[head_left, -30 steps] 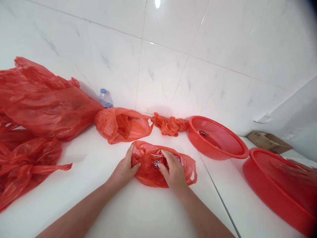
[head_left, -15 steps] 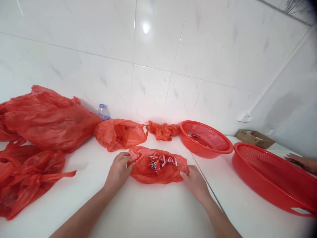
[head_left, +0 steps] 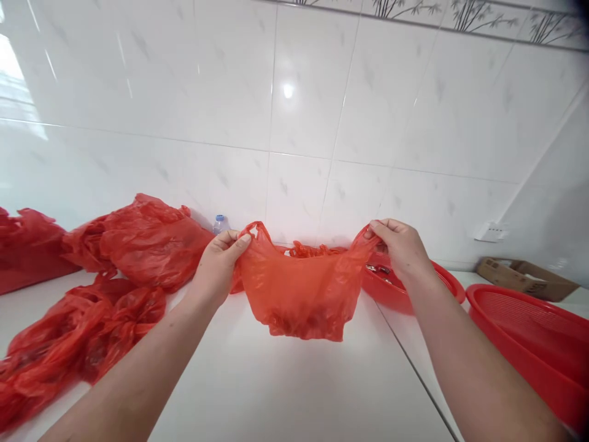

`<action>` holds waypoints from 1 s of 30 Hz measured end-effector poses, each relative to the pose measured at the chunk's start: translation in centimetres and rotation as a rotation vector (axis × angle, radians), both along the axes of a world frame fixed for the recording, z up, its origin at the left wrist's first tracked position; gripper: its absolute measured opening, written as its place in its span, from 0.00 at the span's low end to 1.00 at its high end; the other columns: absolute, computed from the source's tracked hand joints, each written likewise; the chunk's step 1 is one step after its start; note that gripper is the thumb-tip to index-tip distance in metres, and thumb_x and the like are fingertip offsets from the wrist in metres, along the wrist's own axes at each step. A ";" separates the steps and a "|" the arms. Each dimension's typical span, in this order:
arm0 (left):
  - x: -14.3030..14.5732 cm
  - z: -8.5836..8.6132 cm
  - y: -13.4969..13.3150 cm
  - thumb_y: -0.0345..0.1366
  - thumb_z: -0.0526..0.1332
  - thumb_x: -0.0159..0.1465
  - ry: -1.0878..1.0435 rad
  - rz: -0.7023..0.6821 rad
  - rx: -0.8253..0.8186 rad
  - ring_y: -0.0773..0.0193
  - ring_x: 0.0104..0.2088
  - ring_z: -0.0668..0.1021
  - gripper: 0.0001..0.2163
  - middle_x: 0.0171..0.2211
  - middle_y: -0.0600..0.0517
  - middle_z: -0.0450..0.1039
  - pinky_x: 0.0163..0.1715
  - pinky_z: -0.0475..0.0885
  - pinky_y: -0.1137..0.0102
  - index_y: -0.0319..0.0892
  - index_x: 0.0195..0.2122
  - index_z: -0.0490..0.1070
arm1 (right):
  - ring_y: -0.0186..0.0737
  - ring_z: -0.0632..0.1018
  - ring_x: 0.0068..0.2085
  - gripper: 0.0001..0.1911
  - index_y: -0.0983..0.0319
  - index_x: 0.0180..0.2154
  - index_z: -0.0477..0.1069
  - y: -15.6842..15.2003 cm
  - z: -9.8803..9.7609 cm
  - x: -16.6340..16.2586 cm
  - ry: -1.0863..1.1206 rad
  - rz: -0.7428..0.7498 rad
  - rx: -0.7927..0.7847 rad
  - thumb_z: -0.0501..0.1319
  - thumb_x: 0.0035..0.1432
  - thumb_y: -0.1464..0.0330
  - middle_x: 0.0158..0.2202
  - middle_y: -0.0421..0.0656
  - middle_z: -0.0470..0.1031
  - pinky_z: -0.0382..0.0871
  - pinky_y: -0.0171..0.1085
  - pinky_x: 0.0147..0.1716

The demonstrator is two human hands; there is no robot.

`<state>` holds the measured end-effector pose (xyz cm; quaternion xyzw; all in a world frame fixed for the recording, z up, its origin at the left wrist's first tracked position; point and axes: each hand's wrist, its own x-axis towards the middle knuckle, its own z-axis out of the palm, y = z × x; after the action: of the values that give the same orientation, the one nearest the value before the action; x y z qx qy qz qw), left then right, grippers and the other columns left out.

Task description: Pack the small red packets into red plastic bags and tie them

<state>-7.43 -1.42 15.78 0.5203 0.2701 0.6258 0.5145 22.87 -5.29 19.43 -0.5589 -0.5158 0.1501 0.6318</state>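
Observation:
A small red plastic bag [head_left: 301, 291] hangs in the air above the white counter [head_left: 294, 393], stretched wide between my hands. My left hand [head_left: 219, 261] is closed on its left handle. My right hand [head_left: 399, 245] is closed on its right handle. The bag sags in the middle, and dark shapes of small packets show through its bottom. A red mesh basket [head_left: 442, 288] stands just behind my right hand, with a few small wrapped packets [head_left: 378, 269] in it.
Several red plastic bags [head_left: 138, 242] lie heaped at the left, one more [head_left: 83, 331] nearer the front. A water bottle [head_left: 219, 223] stands by the tiled wall. A second red basket [head_left: 529, 334] sits at the right, a cardboard box [head_left: 524, 276] behind it.
The bag lay flat on the counter with my hands at its two ends. Both hands have since lifted it by the handles, and the view has tilted upward.

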 end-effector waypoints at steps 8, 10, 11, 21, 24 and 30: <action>-2.9 -3.4 -1.3 0.48 0.65 0.54 0.376 0.072 0.063 0.55 0.50 0.72 0.19 0.52 0.49 0.68 0.45 0.69 0.65 0.49 0.46 0.68 | 0.46 0.73 0.50 0.25 0.55 0.48 0.67 -1.1 -6.4 1.1 -0.047 0.223 -0.048 0.63 0.51 0.51 0.53 0.47 0.70 0.68 0.42 0.46; -4.0 -6.2 -1.3 0.53 0.66 0.50 0.415 0.068 0.059 0.48 0.60 0.61 0.34 0.62 0.47 0.55 0.53 0.64 0.58 0.52 0.57 0.59 | 0.49 0.64 0.59 0.37 0.51 0.57 0.58 -1.4 -9.6 2.0 0.003 0.350 -0.096 0.65 0.47 0.50 0.62 0.48 0.58 0.62 0.47 0.53; -4.4 -7.8 -1.3 0.56 0.65 0.49 0.411 0.062 0.049 0.46 0.63 0.56 0.39 0.65 0.47 0.50 0.56 0.61 0.56 0.52 0.60 0.55 | 0.50 0.61 0.61 0.42 0.50 0.60 0.54 -1.4 -11.1 2.4 0.026 0.378 -0.148 0.66 0.46 0.49 0.64 0.49 0.55 0.59 0.49 0.56; 0.2 -10.4 -1.7 0.46 0.70 0.48 0.245 -0.349 -0.177 0.42 0.56 0.69 0.41 0.59 0.42 0.63 0.49 0.69 0.53 0.50 0.62 0.54 | 0.48 0.76 0.45 0.29 0.59 0.49 0.69 2.5 -13.2 -3.3 0.423 0.726 -0.316 0.69 0.46 0.55 0.47 0.49 0.74 0.67 0.46 0.47; 2.1 -8.9 -1.0 0.39 0.69 0.52 0.148 -0.446 -0.297 0.47 0.49 0.76 0.25 0.49 0.41 0.74 0.48 0.70 0.57 0.43 0.52 0.68 | 0.43 0.77 0.38 0.14 0.61 0.37 0.74 2.9 -11.9 -5.0 0.498 0.778 -0.372 0.68 0.50 0.61 0.36 0.45 0.77 0.68 0.43 0.42; 4.1 -9.9 0.7 0.35 0.66 0.56 -0.298 -0.336 -0.459 0.55 0.42 0.79 0.12 0.40 0.48 0.78 0.44 0.72 0.63 0.44 0.42 0.73 | 0.42 0.74 0.48 0.04 0.55 0.29 0.74 3.2 -9.8 -5.1 0.858 0.870 -0.083 0.68 0.48 0.68 0.45 0.39 0.75 0.66 0.42 0.48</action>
<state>-3.28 -0.72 5.90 0.3308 0.2363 0.5241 0.7484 17.77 -2.07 9.64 -0.2109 -0.3900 0.6258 0.6418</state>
